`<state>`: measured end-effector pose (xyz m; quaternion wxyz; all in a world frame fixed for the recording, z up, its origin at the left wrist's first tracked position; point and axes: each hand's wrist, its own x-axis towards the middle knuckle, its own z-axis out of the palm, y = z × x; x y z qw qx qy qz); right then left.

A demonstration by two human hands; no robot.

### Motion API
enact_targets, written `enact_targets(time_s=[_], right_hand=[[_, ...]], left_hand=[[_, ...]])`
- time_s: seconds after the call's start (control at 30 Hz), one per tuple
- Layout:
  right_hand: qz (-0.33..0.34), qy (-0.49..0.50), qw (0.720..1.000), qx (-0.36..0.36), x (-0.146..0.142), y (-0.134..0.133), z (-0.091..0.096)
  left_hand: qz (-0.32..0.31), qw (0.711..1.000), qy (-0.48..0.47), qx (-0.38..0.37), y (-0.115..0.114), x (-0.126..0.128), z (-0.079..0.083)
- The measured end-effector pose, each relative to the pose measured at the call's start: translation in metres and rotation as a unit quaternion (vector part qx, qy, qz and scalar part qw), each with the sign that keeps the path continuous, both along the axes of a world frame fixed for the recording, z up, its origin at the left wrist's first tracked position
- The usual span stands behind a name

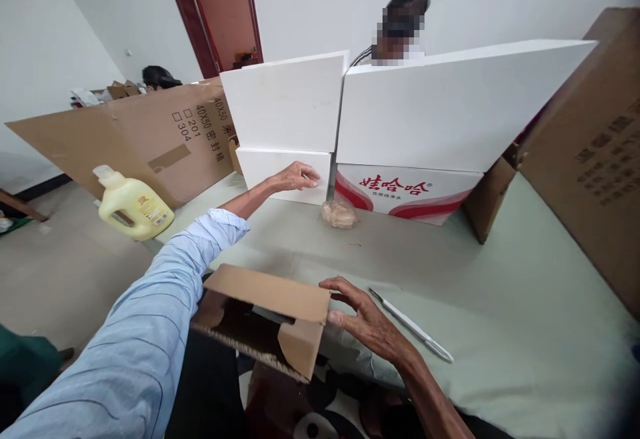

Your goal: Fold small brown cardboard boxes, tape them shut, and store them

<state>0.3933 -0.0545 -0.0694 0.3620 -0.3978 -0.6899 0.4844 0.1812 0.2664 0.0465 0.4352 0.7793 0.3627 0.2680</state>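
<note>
My left hand [299, 177] reaches out in front of the white panels, above the table. Its fingers are loosely bent and apart, and I see nothing in it. A small clear plastic bag [339, 214] of pale contents lies on the table just right of and below it. My right hand [364, 315] is at the right end of an open brown cardboard box [270, 290], fingers and thumb around its corner. The box tilts over my lap at the table's near edge, its inside dark. Right of that hand lies a white-handled pen-like tool [415, 325] with a thin metal tip.
White panels with red print [410, 189] stand upright at the table's back. Brown cardboard sheets stand at left [145, 139] and right [595, 152]. A pale yellow jug [133, 205] is at the left edge. Beyond the panels is a person [400, 19]; another head [159, 77] shows farther left.
</note>
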Motion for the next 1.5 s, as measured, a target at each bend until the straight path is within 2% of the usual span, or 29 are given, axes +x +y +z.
enact_targets(time_s=[0.1,0.2,0.27,0.37,0.47,0.63,0.8,0.9,0.97,1.07,1.2,1.27,1.37,1.43,1.5], right_hand=[[-0.065,-0.027,0.997,-0.012,-0.009,-0.004,-0.004],[-0.119,0.024,0.991,0.047,-0.025,-0.019,0.008],[-0.094,0.015,0.99,0.102,-0.041,-0.033,0.02],[-0.053,-0.116,0.983,0.132,-0.069,-0.048,0.029],[-0.025,-0.206,0.973,0.1,-0.084,-0.047,0.02],[0.054,-0.239,0.969,0.016,-0.087,-0.047,0.006],[0.176,-0.239,0.953,0.054,-0.123,-0.08,-0.009],[0.17,-0.312,0.933,0.062,-0.149,-0.099,-0.022],[0.154,-0.338,0.926,0.067,-0.154,-0.107,-0.022],[0.135,-0.329,0.929,0.097,-0.14,-0.108,-0.005],[0.035,-0.279,0.944,0.174,-0.098,-0.085,0.043],[-0.007,-0.239,0.952,0.189,-0.077,-0.063,0.072],[-0.039,-0.217,0.961,0.165,-0.05,-0.022,0.112],[-0.038,-0.219,0.966,0.129,-0.038,0.007,0.13],[-0.008,-0.226,0.969,0.096,-0.032,0.035,0.14]], left_hand=[[0.0,1.0,0.015,0.018,-0.002,-0.028,0.02],[0.031,0.999,-0.008,0.042,-0.004,-0.05,0.035],[0.057,0.996,-0.051,0.044,-0.005,-0.053,0.04],[0.086,0.987,-0.134,0.036,-0.007,-0.044,0.042],[0.097,0.978,-0.184,0.022,-0.013,-0.034,0.039],[0.08,0.977,-0.195,0.042,-0.033,-0.045,0.036],[0.085,0.973,-0.206,0.053,-0.051,-0.06,0.032],[0.084,0.973,-0.208,0.048,-0.059,-0.063,0.025],[0.08,0.976,-0.197,0.043,-0.066,-0.065,0.022],[0.054,0.987,-0.145,0.031,-0.088,-0.08,0.023],[0.007,0.997,-0.071,0.041,-0.144,-0.124,0.041],[-0.003,0.998,-0.06,0.036,-0.18,-0.15,0.053],[-0.039,0.999,-0.019,0.011,-0.23,-0.183,0.066],[-0.083,0.996,0.037,0.022,-0.254,-0.194,0.066],[-0.117,0.986,0.096,0.065,-0.267,-0.194,0.058]])
